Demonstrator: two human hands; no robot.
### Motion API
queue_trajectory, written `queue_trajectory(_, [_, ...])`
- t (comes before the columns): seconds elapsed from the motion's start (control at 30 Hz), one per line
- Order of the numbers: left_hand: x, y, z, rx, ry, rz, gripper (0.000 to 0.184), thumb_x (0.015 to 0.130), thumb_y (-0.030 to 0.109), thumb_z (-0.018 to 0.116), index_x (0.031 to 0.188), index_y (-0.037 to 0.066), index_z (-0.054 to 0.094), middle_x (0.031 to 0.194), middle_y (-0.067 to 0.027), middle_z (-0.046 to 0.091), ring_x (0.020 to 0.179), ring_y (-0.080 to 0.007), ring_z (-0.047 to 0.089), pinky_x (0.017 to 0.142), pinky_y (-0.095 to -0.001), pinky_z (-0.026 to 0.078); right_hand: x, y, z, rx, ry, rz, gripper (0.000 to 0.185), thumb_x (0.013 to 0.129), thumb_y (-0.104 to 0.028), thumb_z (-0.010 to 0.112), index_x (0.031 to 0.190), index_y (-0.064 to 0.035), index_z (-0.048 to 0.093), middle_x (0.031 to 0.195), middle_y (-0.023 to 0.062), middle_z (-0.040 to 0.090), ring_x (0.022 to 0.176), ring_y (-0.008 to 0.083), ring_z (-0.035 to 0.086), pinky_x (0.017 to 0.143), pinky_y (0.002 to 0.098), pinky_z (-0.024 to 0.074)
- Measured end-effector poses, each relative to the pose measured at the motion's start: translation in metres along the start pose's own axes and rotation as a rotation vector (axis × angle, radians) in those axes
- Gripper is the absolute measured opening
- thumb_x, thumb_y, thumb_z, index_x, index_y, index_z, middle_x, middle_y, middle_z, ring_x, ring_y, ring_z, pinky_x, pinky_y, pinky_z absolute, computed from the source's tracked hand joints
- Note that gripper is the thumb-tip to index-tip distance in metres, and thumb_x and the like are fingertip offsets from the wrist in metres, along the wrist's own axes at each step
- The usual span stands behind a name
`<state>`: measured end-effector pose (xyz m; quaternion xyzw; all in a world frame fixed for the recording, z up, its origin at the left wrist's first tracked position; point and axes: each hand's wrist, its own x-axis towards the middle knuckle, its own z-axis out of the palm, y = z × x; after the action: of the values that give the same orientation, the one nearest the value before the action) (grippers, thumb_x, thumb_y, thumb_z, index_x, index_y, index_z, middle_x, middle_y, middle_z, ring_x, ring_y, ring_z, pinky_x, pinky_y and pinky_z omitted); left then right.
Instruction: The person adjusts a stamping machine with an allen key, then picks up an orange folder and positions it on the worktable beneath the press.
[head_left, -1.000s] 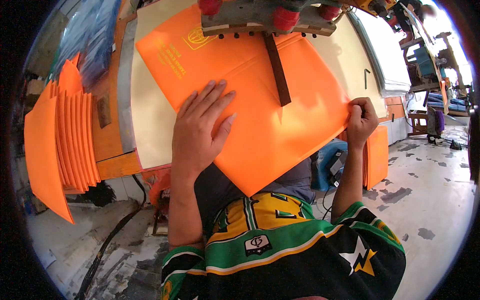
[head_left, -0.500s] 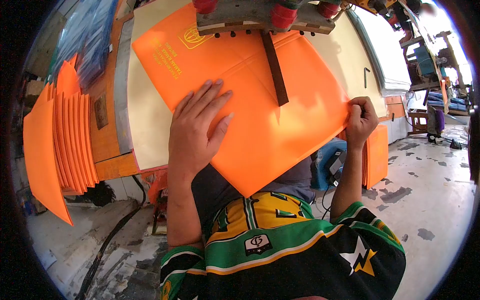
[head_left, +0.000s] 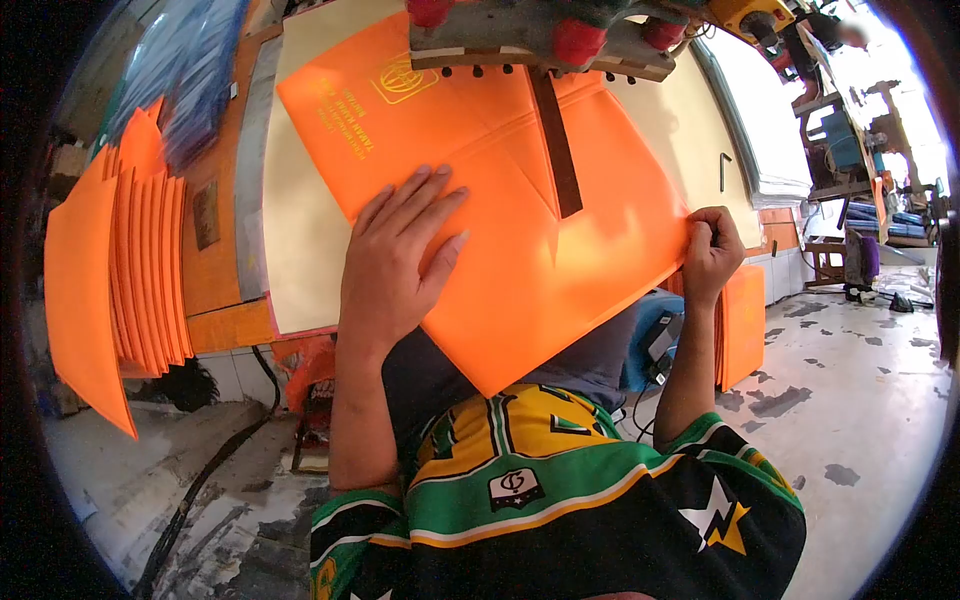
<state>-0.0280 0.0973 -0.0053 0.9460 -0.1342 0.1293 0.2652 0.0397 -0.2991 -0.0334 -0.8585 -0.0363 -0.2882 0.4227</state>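
A glossy orange plastic folder [head_left: 500, 300] lies at a slant under the machine head, one corner pointing toward my body. Yellow print and a crest [head_left: 398, 78] mark its far left part, and fold lines cross it. My left hand [head_left: 400, 255] rests flat on its left side, fingers spread. At the right corner, my right hand [head_left: 712, 250] pinches the folder's edge between thumb and curled fingers. A narrow dark bar [head_left: 558, 150] reaches from the machine head [head_left: 540, 45] over the folder. The machine hides part of the folder's far edge.
Stacked orange folders [head_left: 145, 270] stand at the table's left edge, and another orange stack [head_left: 740, 325] sits low at the right. A hex key [head_left: 724, 172] lies on the cream board [head_left: 300, 220]. Clear plastic sheets [head_left: 755, 120] are at the right; bluish plastic packs [head_left: 195, 90] at the left.
The whole view has shifted slightly, with the machine head a little farther right and lower in the picture. Both hands keep about the same places on the folder.
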Motion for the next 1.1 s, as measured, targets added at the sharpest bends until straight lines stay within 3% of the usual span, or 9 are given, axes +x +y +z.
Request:
queue_trajectory(0.27, [-0.002,0.000,0.000,-0.031,0.039,0.001,0.037,0.104,0.021,0.069,0.138,0.009,0.073,0.153,-0.0126,0.065,0.148,-0.0299,0.055,0.125,-0.0480,0.040,-0.001,-0.002,0.000,0.013,0.004,-0.002,0.015,0.091,0.006,0.053,0.084,0.0006,0.067,0.069,0.0002,0.059,0.061,0.0058,0.050,0.055,0.0253,0.0401])
queue_trajectory(0.37, [-0.005,0.001,-0.002,-0.190,0.099,-0.078,0.032,0.104,0.016,0.070,0.133,0.006,0.075,0.149,-0.0149,0.067,0.146,-0.0325,0.057,0.122,-0.0478,0.044,-0.001,0.000,-0.002,0.038,-0.011,-0.005,0.015,0.091,0.005,0.054,0.085,0.0003,0.067,0.070,0.0001,0.060,0.062,0.0057,0.051,0.056,0.0247,0.0405])
queue_trajectory(0.43, [-0.005,0.002,-0.003,-0.201,0.269,-0.147,0.026,0.106,0.019,0.068,0.126,0.006,0.078,0.146,-0.0169,0.069,0.143,-0.0339,0.061,0.121,-0.0465,0.046,-0.001,-0.001,-0.001,0.090,-0.010,-0.019,0.015,0.091,0.005,0.054,0.085,0.0002,0.067,0.072,0.0000,0.062,0.064,0.0059,0.052,0.057,0.0241,0.0413])
queue_trajectory(0.63, [-0.010,-0.016,0.004,-0.047,0.522,-0.358,0.033,0.107,0.027,0.069,0.130,0.004,0.073,0.147,-0.0206,0.066,0.145,-0.0386,0.057,0.123,-0.0490,0.042,0.000,0.004,-0.004,0.073,-0.029,0.008,0.014,0.088,0.005,0.054,0.084,0.0018,0.066,0.074,0.0040,0.064,0.068,0.0083,0.055,0.062,0.0256,0.0447])
queue_trajectory(0.67, [-0.009,-0.020,0.007,0.000,0.511,-0.361,0.041,0.106,0.033,0.070,0.135,0.004,0.069,0.152,-0.0243,0.061,0.148,-0.0423,0.052,0.125,-0.0515,0.039,0.001,0.004,-0.005,0.076,-0.020,0.005,0.014,0.088,0.005,0.054,0.084,0.0018,0.066,0.074,0.0040,0.064,0.068,0.0083,0.055,0.062,0.0256,0.0447])
queue_trajectory(0.8, [-0.006,-0.019,0.014,0.222,0.446,-0.392,0.042,0.104,0.031,0.071,0.137,0.004,0.067,0.150,-0.0283,0.060,0.150,-0.0467,0.048,0.127,-0.0592,0.032,0.000,0.005,-0.006,0.131,-0.032,-0.018,0.014,0.087,0.005,0.054,0.083,0.0021,0.066,0.075,0.0051,0.065,0.069,0.0092,0.056,0.064,0.0257,0.0467])
queue_trajectory(0.87, [-0.007,-0.020,0.011,0.176,0.374,-0.365,0.049,0.106,0.038,0.071,0.141,0.004,0.065,0.155,-0.0267,0.057,0.150,-0.0447,0.048,0.126,-0.0522,0.035,-0.001,0.009,-0.008,0.212,-0.034,0.051,0.014,0.088,0.004,0.054,0.085,0.0022,0.067,0.076,0.0039,0.066,0.070,0.0092,0.057,0.065,0.0257,0.0473])
queue_trajectory(1.0, [-0.009,-0.020,0.002,0.037,0.365,-0.349,0.052,0.106,0.037,0.072,0.145,0.004,0.063,0.154,-0.0260,0.058,0.150,-0.0419,0.048,0.126,-0.0495,0.035,0.000,0.014,-0.011,0.296,-0.051,0.032,0.014,0.089,0.004,0.055,0.088,0.0025,0.068,0.079,0.0029,0.067,0.072,0.0090,0.058,0.066,0.0252,0.0476])
queue_trajectory(1.1, [-0.007,-0.021,-0.003,-0.234,0.356,-0.371,0.049,0.103,0.026,0.075,0.146,0.006,0.062,0.159,-0.0242,0.055,0.148,-0.0387,0.051,0.128,-0.0511,0.034,0.001,0.014,-0.012,0.280,-0.071,0.016,0.013,0.091,0.004,0.056,0.089,0.0027,0.068,0.081,0.0028,0.067,0.073,0.0088,0.058,0.067,0.0248,0.0479])
